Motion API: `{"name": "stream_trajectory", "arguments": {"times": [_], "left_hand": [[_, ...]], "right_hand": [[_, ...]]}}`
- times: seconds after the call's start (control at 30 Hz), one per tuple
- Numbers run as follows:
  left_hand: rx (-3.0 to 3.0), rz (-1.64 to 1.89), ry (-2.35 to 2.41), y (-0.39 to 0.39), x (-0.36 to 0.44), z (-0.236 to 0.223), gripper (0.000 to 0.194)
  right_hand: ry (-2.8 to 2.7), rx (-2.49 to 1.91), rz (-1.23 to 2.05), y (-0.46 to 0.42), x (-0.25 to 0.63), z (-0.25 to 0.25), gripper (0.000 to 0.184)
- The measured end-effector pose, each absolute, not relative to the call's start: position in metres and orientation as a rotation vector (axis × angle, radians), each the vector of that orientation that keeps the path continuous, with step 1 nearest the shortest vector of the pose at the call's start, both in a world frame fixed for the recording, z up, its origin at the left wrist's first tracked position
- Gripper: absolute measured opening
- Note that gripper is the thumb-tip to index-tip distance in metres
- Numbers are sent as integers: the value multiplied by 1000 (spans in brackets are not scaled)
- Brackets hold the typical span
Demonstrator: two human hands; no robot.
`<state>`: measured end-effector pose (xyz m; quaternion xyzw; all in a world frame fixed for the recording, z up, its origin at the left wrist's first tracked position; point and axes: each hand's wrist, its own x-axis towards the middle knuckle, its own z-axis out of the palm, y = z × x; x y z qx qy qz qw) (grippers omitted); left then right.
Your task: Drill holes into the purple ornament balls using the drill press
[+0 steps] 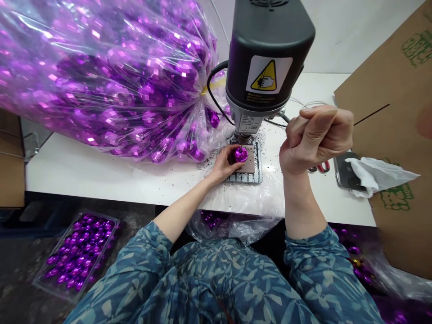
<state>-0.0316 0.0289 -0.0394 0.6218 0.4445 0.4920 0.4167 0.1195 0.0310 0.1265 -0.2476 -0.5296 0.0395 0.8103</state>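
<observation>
My left hand [226, 164] pinches a shiny purple bauble [241, 155] between thumb and fingers. The bauble rests on a small brown board [249, 166] over the slotted metal base [258, 173] of a bench drill press [266, 49]. Directly above it is the chuck [244, 137], and the bit seems to meet the bauble's top. To the right of the machine, my right hand [315, 139] is closed in a fist around the drill press lever, whose grip is mostly hidden by the fingers.
A big tied clear bag of purple baubles [135, 90] lies left on the white table [101, 175]. Dark shavings surround the base. At right are red-handled scissors [324, 167], a phone [347, 173], tissue [381, 175] and a cardboard box [398, 135]. A bauble-filled tray [81, 252] sits lower left.
</observation>
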Motion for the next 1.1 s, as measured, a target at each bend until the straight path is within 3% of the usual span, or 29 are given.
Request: {"name": "stream_trajectory", "arguments": {"times": [0.13,0.4,0.73,0.97,1.1], "left_hand": [[1560,1229,1125,28,-32,-40,61],[1514,1244,1098,29,-31,-41,61],[1538,1258,1107,30,-30,-42,61],[1513,1246,1097,30,-30,-40,62],[1472,1290,1219,29,-26,-39,63]], "right_hand": [[-1133,-420,73,38,123,118,34],[-1129,-511,25,44,131,90,42],[-1185,-394,-4,46,132,77,38],[-1093,-456,104,43,115,140,40],[-1074,-617,351,55,111,184,72]]}}
